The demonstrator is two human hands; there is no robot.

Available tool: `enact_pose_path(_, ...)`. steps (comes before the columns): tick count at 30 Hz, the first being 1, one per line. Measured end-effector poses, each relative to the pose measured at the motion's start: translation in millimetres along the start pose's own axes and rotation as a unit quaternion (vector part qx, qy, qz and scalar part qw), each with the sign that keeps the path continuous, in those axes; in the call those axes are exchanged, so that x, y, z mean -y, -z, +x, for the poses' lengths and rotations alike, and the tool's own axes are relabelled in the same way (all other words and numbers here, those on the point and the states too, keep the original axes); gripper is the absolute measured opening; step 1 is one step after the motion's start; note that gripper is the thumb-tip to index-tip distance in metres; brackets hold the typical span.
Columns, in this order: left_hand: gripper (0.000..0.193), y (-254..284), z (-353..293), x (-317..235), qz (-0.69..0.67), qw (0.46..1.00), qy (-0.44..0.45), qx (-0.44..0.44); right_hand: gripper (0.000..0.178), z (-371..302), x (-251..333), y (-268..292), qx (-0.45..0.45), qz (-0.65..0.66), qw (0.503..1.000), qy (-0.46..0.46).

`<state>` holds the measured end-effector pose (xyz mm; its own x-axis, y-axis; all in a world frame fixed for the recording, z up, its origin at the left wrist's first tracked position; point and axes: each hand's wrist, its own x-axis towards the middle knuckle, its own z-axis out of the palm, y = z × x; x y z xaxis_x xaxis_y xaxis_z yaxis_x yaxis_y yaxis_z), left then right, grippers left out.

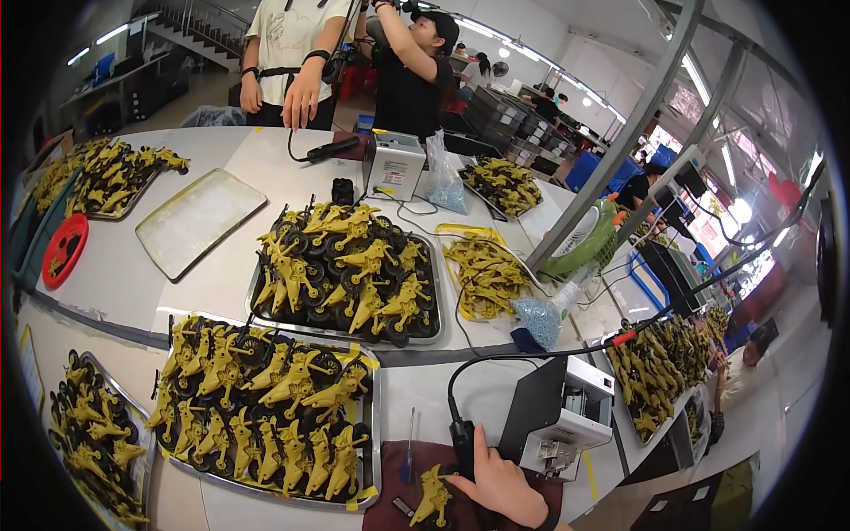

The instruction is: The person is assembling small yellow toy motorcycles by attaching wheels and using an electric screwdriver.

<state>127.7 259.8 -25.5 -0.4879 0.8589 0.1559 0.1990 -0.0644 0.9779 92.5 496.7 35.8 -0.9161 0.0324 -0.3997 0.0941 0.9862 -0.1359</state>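
Note:
My right hand (500,487) comes in from the lower edge over a dark red cloth (394,456). Its index finger stretches forward beside a black corded handle (463,435), with the thumb reaching left across it. The other fingers are hidden, and no firm grasp shows. Near the thumb tip is a yellow toy motorcycle part (432,496) with dark pieces at its lower end. A screwdriver with a blue handle (406,467) lies on the cloth, and a small dark metal piece (403,506) is beside the yellow part. My left hand is out of view.
A white and black boxy machine (567,416) stands right of the hand. Metal trays of yellow-black motorcycle assemblies (266,407) (345,265) fill the left and middle. Bags of pale blue bits (538,323), a red dish (65,250) and a metal post (611,142) stand around; two people are across the table.

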Motion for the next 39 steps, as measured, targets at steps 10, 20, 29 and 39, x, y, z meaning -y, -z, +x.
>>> enact_pose_path(10,0.014,2.3,-4.5,6.7,-0.002,1.000,-0.014,-0.003,0.080,8.7,-3.5,-4.3,0.001,0.112,0.994,0.006)
enact_pose_path(20,0.013,-4.3,-10.6,10.5,-0.016,1.000,-0.017,-0.002,0.062,-14.3,-2.2,-2.6,-0.008,0.195,0.981,0.009)
enact_pose_path(29,0.011,3.8,12.7,11.7,-0.008,1.000,-0.018,0.020,0.075,-72.8,-23.2,-22.7,-0.540,0.571,0.609,0.102)
enact_pose_path(39,0.018,-8.4,22.9,-3.2,0.191,0.958,-0.169,-0.128,0.069,-66.4,-48.1,-57.9,-0.557,0.490,0.666,0.076)
